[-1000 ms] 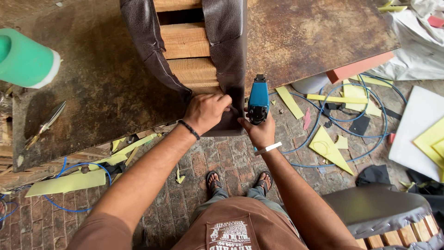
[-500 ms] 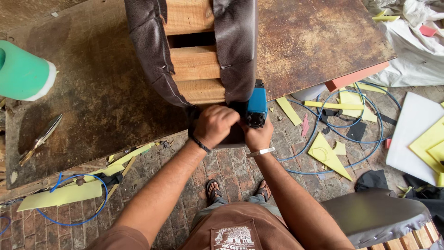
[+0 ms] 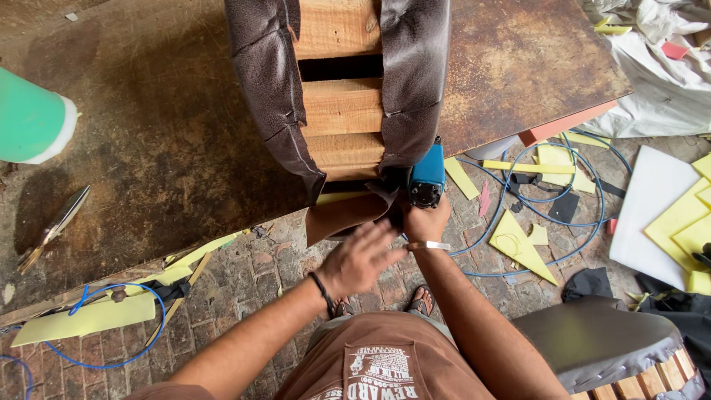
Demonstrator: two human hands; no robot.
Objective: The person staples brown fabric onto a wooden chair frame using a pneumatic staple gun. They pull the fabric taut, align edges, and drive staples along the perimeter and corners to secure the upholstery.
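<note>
Free room and obstacles, taken from the leather-covered wooden frame (image 3: 341, 89) at the table (image 3: 148, 148) edge. Left of the frame the tabletop lay open as far as the green roll (image 3: 33, 122) and the scissors (image 3: 55, 226). Just below the frame's lower right corner the right hand (image 3: 426, 222) and its blue stapler (image 3: 427, 178) filled the gap; a loose leather flap (image 3: 344, 215) hung beside them. The left hand (image 3: 359, 259) hovered open below the flap, touching nothing. Blue hose (image 3: 570, 215) and yellow foam scraps (image 3: 522, 244) cluttered the brick floor to the right.

The left hand (image 3: 361, 259) hangs open and blurred, fingers spread, just below the bench (image 3: 170, 170) edge. The right hand (image 3: 426, 221) is closed in a grip, wrist straight, touching that edge.
</note>
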